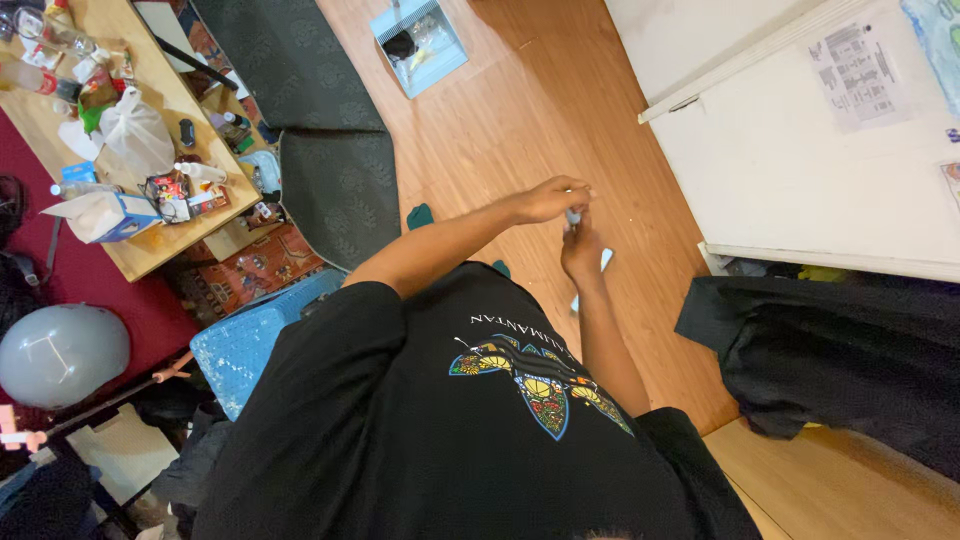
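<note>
My two hands meet in front of me over the wooden floor (520, 110). My left hand (548, 199) reaches in from the left, its fingers curled over a small pale object (573, 215). From below, my right hand (581, 250) pinches the same object. The object is too small to identify. A thin light-blue strip (606, 260) shows just beside my right hand; whether it is held or lies on the floor I cannot tell. My black printed shirt (450, 420) fills the lower part of the view.
A cluttered wooden table (150, 255) stands at the left, with dark mats (340, 180) beside it. A blue stool (240, 350) and grey helmet (60, 355) are lower left. A white door (800, 170) and black cloth (850, 350) are at right. A light-blue bin (420, 45) stands far ahead.
</note>
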